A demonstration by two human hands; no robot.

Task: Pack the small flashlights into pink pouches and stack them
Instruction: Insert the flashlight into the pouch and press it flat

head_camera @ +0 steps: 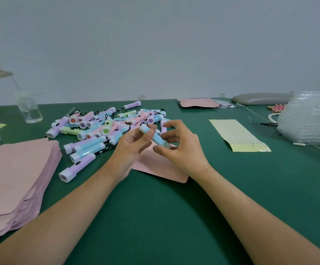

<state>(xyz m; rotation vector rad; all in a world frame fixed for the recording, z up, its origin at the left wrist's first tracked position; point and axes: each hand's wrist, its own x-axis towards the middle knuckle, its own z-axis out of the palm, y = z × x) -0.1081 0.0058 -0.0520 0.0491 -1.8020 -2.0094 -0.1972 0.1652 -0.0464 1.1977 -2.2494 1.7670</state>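
Soft even light filling the frame, faint shadows lying on the green table [161, 217], wide-angle lens bowing its far edge, upper left corner blurring and washing out.

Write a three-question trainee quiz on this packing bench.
1. True or false: the light-blue plastic flashlight held between the left hand and right hand is already inside a pouch.
2. The thick stack of flat pink pouches lies on the person's: A left; B right; C lap.
3. Fill in: the single pink pouch under the hands lies on a ____ table.
Key: 1 false; 2 A; 3 green.
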